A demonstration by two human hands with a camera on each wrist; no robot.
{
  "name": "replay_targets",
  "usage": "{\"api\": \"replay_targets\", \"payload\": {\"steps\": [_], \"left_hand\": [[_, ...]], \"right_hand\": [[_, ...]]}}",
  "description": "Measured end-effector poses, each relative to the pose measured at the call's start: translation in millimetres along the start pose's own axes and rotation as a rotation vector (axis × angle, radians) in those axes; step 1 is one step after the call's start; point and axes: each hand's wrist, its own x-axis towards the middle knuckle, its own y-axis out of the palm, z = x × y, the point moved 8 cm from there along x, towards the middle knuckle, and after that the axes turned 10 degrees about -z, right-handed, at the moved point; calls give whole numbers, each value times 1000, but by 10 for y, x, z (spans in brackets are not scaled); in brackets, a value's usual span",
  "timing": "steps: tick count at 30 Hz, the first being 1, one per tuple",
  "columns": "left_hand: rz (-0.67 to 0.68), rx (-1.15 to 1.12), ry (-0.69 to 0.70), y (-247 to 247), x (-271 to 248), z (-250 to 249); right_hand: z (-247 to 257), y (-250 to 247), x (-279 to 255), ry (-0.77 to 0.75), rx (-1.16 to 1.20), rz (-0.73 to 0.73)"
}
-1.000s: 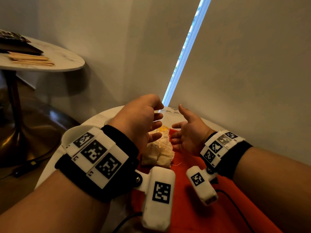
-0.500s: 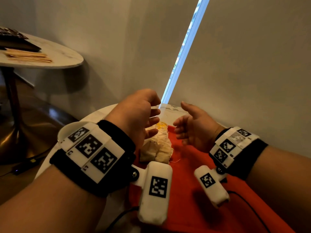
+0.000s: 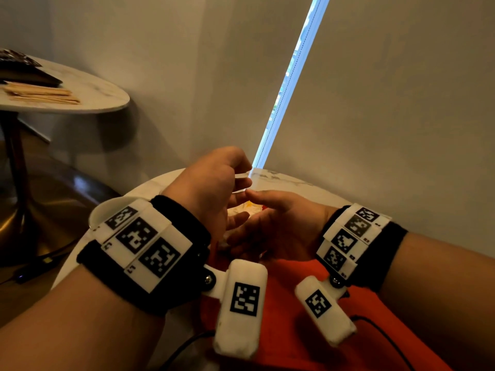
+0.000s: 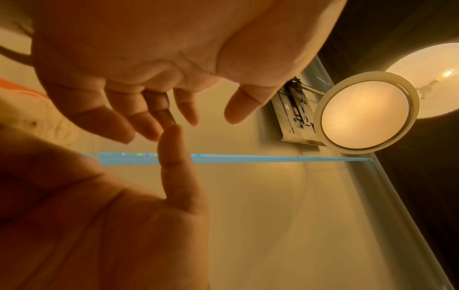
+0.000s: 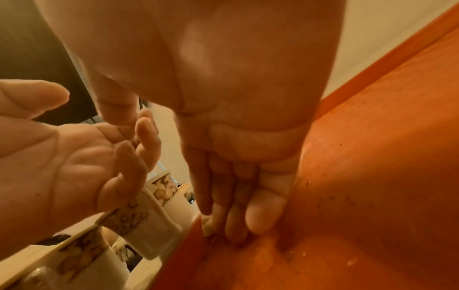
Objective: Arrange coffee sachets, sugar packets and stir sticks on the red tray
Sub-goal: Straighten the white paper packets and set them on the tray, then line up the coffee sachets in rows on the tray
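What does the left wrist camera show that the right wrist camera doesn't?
Only the left wrist view shows the round lit lamp and the bright blue window strip. Only the right wrist view shows the red tray and the patterned cups beside it. Both show the left hand and the right hand close together, fingers relaxed, neither visibly holding anything.
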Motion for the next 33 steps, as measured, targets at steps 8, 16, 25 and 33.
{"api": "replay_targets", "payload": {"steps": [8,16,25,33], "left_hand": [[36,6,-2,58,-3,30],[151,-88,-35,157,-12,83],[40,-85,-38,130,411,295],[315,-16,-88,1022,-291,395]], "right_hand": [[102,-120,-280,-75,15,-2],[-144,-887,-1420,-158,72,-222],[-1135,-1186,-2766,-107,-213,-643],[-1412,-540,-2902,-69,-728,-495]]}}
